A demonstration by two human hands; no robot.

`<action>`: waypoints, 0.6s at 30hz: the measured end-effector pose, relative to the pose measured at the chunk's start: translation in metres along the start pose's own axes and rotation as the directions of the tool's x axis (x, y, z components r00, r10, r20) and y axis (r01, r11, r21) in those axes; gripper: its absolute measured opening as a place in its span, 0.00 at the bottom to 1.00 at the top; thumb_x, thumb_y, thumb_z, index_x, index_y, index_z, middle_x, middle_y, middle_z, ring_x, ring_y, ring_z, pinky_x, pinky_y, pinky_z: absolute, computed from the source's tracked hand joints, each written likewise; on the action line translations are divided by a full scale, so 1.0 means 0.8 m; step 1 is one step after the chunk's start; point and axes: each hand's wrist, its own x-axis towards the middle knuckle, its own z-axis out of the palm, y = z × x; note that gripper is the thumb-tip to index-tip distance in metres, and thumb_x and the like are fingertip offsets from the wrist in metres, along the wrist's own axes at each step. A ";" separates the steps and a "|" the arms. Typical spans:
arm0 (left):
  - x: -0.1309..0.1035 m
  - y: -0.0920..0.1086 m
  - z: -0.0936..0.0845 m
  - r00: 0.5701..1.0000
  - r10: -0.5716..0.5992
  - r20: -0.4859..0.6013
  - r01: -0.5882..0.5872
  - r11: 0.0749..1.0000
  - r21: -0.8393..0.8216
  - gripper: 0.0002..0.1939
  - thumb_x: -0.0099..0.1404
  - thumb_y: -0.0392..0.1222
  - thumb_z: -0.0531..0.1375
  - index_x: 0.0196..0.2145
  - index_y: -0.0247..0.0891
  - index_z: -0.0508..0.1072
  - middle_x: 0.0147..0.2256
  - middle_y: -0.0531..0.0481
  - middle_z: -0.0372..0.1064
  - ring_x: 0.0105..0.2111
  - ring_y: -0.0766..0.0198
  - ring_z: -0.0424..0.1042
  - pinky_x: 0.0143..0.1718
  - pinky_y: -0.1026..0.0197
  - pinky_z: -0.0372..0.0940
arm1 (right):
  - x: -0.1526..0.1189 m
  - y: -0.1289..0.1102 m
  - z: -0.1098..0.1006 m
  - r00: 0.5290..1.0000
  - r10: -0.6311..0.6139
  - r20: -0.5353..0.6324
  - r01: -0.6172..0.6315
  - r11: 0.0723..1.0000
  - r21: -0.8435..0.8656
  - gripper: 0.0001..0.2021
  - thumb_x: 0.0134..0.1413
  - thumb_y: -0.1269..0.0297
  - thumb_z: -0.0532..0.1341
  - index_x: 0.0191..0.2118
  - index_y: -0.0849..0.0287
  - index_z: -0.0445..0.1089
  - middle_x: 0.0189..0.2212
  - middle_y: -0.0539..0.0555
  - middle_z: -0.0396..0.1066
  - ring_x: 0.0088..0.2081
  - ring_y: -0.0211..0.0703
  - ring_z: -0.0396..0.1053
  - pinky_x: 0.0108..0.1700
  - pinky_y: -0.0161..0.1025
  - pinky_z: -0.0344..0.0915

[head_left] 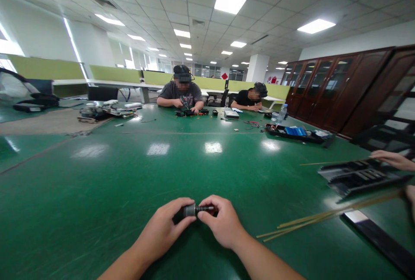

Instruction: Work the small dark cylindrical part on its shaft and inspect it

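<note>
A small dark metal part point(189, 210) with a cylindrical body and a thinner stepped shaft is held level just above the green table point(129, 176), near its front edge. My left hand point(164, 226) pinches the wide cylinder between thumb and fingers. From the other side, my right hand point(223, 221) grips the thin shaft, its thumb below and its fingers above. The tips of both hands nearly meet where the shaft joins the cylinder. The fingers hide the undersides of the part.
Thin yellowish rods point(304, 220), a black tray-like housing point(359, 176) and a dark bar point(379, 241) lie at the right, beside another person's hand point(394, 159). Two people sit across the table. Electronics point(94, 112) lie back left; a blue pack point(295, 131) lies back right.
</note>
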 end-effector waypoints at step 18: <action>-0.001 0.001 0.000 1.000 -0.020 0.004 0.020 1.000 0.006 0.17 0.66 0.48 0.61 0.52 0.48 0.69 0.50 0.50 0.72 0.51 0.57 0.70 0.55 0.53 0.65 | -0.001 -0.002 0.000 1.000 0.028 0.009 -0.028 0.999 0.021 0.05 0.51 0.68 0.63 0.35 0.59 0.75 0.29 0.50 0.73 0.31 0.39 0.68 0.34 0.33 0.62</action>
